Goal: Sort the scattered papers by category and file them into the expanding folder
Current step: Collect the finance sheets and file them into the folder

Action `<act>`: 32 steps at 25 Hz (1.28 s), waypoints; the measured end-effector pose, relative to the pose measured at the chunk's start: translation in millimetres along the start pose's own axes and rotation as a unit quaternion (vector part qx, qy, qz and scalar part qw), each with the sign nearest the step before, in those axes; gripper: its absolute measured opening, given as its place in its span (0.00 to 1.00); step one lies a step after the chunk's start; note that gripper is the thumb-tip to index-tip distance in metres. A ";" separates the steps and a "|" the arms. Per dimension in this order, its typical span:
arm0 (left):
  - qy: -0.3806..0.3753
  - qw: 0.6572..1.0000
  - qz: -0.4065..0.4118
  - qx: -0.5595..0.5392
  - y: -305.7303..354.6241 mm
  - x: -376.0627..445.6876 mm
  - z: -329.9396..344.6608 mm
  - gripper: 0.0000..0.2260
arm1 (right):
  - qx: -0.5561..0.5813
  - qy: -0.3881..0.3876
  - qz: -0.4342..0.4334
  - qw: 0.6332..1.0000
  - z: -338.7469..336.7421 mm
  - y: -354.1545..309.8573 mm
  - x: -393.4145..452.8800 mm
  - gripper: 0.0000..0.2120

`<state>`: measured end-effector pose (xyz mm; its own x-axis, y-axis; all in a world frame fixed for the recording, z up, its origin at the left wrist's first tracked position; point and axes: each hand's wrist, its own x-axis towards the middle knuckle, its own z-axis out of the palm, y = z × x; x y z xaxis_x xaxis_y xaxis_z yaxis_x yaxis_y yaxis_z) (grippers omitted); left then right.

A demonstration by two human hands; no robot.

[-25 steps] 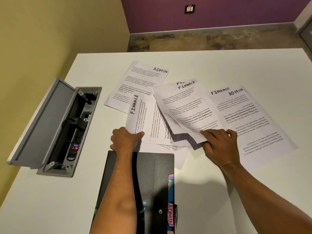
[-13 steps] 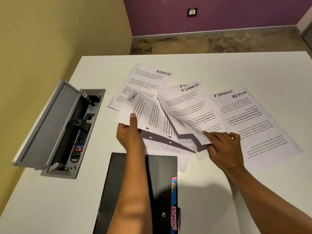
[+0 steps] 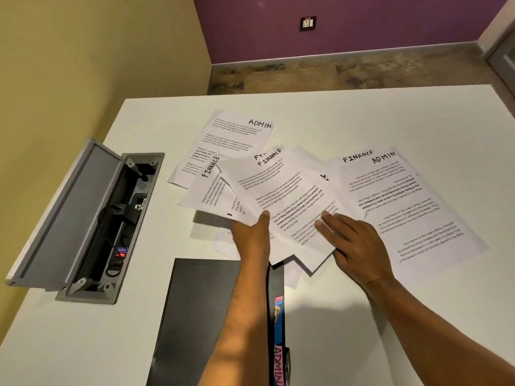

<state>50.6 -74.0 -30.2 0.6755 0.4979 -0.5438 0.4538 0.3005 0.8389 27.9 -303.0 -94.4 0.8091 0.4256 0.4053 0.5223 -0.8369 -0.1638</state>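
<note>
White printed sheets headed FINANCE or ADMIN lie scattered on the white table (image 3: 362, 115). My left hand (image 3: 252, 238) is shut on a fan of FINANCE sheets (image 3: 281, 196), lifted off the table, thumb on top. My right hand (image 3: 354, 243) rests flat with fingers spread on the lower right part of those sheets. An ADMIN sheet (image 3: 239, 132) lies at the back. To the right lie overlapping upside-down sheets headed FINANCE and ADMIN (image 3: 404, 201). The black expanding folder (image 3: 200, 316) sits at the near edge under my left forearm, with a pink ADMIN tab (image 3: 278, 366).
A grey cable box (image 3: 92, 218) set into the table stands at the left with its lid raised, cables and a power strip inside. A yellow wall runs along the left; the floor and a purple wall lie beyond the table's far edge.
My left hand lifted the FINANCE sheet from the table and brought it right under the other FINANCE sheets, gathering them into one fan. My right hand opened flat on them.
</note>
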 end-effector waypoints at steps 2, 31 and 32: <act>0.034 0.999 0.013 -0.008 4.0 4.2 -9.5 0.26 | -0.008 -0.005 0.092 0.996 -4.3 -5.6 4.2 0.28; 0.132 0.948 0.136 0.254 -42.8 -16.2 -21.2 0.24 | -0.095 -0.055 0.366 0.924 -11.1 -13.4 17.2 0.28; 0.132 0.948 0.139 0.253 -43.6 -15.5 -21.1 0.24 | -0.098 -0.063 0.361 0.925 -11.3 -13.3 15.5 0.29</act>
<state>8.1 -77.7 -57.9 0.6712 0.7071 -0.2224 0.5452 -0.2676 0.7944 30.5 -289.1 -75.7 0.9594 -0.2427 0.1436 -0.2157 -0.9596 -0.1805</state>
